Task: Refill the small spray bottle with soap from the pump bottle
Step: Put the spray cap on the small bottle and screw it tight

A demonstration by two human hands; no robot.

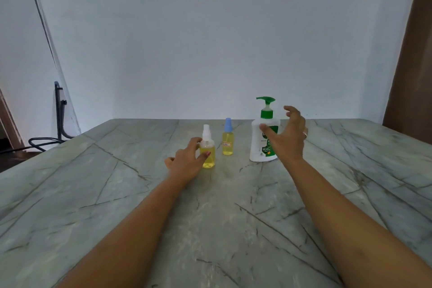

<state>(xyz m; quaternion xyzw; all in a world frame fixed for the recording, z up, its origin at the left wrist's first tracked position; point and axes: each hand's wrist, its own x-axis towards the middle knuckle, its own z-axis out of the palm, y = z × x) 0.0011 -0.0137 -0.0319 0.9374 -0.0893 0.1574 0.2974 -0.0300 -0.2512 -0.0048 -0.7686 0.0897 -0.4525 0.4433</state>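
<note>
Left hand [187, 161] half-curled around the small spray bottle [208, 149]; right hand [286, 134] spread open, empty, beside pump bottle [263, 133].

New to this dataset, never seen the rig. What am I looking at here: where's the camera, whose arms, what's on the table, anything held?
There is no robot. A person wears one wide-angle camera on the head, looking forward and down, so the two bare arms reaching in from the bottom are their own.

On the grey marble table, in a row near the wall, stand three things: a small spray bottle with a clear cap holding yellow liquid, a second small spray bottle with a blue cap, and a white pump bottle with a green pump.

The left hand has its fingers on the clear-capped bottle, which stands upright on the table. The right hand is open with fingers spread, just in front of the pump bottle; whether it touches is unclear. Nothing is lifted.
</note>
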